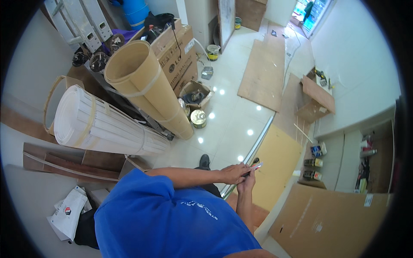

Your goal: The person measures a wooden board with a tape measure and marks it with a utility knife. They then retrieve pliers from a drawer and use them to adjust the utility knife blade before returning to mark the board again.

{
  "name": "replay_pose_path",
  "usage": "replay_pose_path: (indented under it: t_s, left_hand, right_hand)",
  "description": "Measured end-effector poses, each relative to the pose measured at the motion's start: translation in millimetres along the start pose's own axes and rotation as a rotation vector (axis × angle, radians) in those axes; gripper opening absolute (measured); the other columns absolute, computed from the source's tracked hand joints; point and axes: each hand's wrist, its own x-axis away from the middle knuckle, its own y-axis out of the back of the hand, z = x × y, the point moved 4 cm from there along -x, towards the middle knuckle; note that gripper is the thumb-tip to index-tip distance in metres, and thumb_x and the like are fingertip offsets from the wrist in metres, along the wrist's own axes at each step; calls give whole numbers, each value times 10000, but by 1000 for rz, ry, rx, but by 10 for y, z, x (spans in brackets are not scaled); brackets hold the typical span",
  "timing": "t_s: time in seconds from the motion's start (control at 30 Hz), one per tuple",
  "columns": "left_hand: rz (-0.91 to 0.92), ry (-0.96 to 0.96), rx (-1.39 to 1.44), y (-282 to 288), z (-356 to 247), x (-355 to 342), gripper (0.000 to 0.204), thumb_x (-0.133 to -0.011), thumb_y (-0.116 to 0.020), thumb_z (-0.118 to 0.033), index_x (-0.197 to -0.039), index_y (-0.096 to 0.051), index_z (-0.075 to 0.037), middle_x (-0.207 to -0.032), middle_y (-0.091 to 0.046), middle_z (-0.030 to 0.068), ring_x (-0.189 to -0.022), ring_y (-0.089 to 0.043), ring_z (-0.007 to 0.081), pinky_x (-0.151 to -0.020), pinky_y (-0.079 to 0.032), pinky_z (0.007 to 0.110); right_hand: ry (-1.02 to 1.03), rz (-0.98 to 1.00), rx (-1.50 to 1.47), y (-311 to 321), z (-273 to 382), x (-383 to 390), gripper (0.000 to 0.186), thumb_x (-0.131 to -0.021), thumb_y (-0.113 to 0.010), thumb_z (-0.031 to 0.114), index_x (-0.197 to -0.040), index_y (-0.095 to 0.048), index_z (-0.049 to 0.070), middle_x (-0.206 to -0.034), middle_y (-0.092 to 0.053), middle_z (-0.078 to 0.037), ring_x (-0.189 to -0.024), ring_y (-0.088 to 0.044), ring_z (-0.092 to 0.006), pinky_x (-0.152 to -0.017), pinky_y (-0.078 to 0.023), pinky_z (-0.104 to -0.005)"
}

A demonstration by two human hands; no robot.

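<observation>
Slim reddish tool (258, 165) in right hand (247, 184), left hand (234, 173) beside, shiny metal strip (260, 138)

- The wide fisheye head view looks down from above the blue short-sleeved fabric shirt (159, 219), seen close.
- Beyond that shirt, it faces along the glossy, pale tiled floor (223, 129).

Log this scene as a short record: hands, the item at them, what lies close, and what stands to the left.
Left hand: close against the right hand
Right hand: at a slim red-and-pale object; which hand grips it is unclear
Object type: too small to tell
Near the hands: long shiny metal strip, with a yellowish board to its right
Left side: tan roll beside a white roll
Lower right: large brown cardboard piece
</observation>
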Motion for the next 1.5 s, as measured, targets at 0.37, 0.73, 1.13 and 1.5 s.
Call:
replay_pose_path:
  t_s: [0.37,0.73,1.13,1.5]
  left_hand:
    - [24,21,353,938,190,-1009,537,-823,-722,4,-1322,-524,7,-1100,-707,226,-1065,-704,385,-918,-555,465]
    - [-345,206,667,2702,897,-2579,645,-812,-825,-54,-1381,-524,-9,-1234,-690,132,-996,-714,212,-871,-611,376]
    - [-899,610,935,3792,1956,-2174,593,-995,-660,-151,-1540,-434,-86,-1193,-669,108,-921,-738,229,-711,-614,349]
    - [-1298,797,933,5056,3040,-1515,368,-1012,-653,-159,-1343,-599,-5,-1083,-742,92,-837,-728,152,-676,-569,274]
  right_hand:
    - [124,114,108,-397,636,-934,320,-1153,-427,315,-1238,-582,48,-1069,-657,-75,-925,-661,-194,-792,-563,-357]
    - [-60,466,213,-2383,1815,-2984,342,-1065,-573,73,-1394,-494,28,-1095,-655,-123,-896,-667,-225,-800,-602,-376]
    - [-396,737,537,-4287,2221,-4376,663,-1043,-590,72,-1636,-292,68,-1378,-598,-165,-977,-654,-213,-835,-613,-403]
    - [-217,1001,709,-6672,2299,-4733,630,-1043,-640,131,-1599,-370,10,-1408,-615,-142,-1090,-673,-198,-960,-586,-360]
